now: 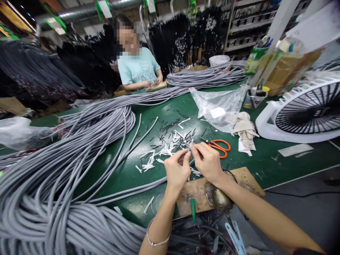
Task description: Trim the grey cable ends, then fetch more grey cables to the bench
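My left hand (178,166) pinches the end of a grey cable (156,183), which runs in from the bundle at the left. Close beside it, my right hand (207,159) has its fingertips closed at the same cable end, where a whitish tip shows. The tip's detail is too small to make out. Orange-handled scissors (222,147) lie just behind my right hand. White scraps (167,149) and short black pieces (170,125) are scattered on the green table (148,122) beyond my hands. Under my right wrist is a stained wooden board (247,180).
A large grey cable bundle (87,141) covers the left side. At the right stand a white fan (268,120), a clear plastic bag (220,102) and a crumpled cloth (244,129). A co-worker (138,69) is across the table. A dark metal device (217,196) sits on the board.
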Tool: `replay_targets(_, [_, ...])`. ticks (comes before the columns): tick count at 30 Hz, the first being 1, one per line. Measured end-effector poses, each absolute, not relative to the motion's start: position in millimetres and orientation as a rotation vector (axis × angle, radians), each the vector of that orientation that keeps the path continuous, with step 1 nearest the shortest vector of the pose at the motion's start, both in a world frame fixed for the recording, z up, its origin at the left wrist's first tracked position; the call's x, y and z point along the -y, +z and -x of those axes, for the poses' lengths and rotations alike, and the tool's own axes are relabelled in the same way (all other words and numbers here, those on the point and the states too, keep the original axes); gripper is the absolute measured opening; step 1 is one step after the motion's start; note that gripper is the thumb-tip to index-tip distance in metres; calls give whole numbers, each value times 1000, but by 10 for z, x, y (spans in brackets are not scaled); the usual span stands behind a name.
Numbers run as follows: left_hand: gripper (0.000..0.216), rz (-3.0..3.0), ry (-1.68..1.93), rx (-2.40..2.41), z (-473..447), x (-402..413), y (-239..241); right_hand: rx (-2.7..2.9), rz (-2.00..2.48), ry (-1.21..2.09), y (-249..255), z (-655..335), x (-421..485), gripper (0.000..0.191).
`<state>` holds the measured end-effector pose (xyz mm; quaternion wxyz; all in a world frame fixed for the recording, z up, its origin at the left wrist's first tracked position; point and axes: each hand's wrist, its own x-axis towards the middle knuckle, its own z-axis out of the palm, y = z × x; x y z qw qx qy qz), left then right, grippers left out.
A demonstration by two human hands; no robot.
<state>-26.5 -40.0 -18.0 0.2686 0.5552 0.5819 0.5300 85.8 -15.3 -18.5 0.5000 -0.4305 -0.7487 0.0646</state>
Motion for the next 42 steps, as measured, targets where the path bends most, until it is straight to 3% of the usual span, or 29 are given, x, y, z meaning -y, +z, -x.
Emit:
replay_targets(9, [22,-1520,1352,-1653,251,373,-168,1489,947,169,-68,-965,211,16])
replay_targets(12, [28,-1436,1323,-1591,285,362,-147,1423,1134,493,-72,-990,126,14])
replay_targets(17, [38,-1348,1298,-1411,330,380,-96,1526,1116,1148,-87,-950,26,28])
replay_targets(28, [39,-1078,1086,-931,472,414,-10,1142,741,1838,-13,-916,69,28])
replay_targets(30, [40,-1057,1026,-871,491,432,12,1187,623,1930,4,-935,78,37])
replay_targets(32, [42,-1050,970,-839,490,446,25,1256,528,1960,9,-947,77,48])
replay_targets(36, [43,-1028,955,-850,462,450,29,1314,588,1826,-23,-926,47,23])
replay_targets(42, [42,-984,1124,-931,395,402,-40,1376,919,1113,-75,-820,88,22])
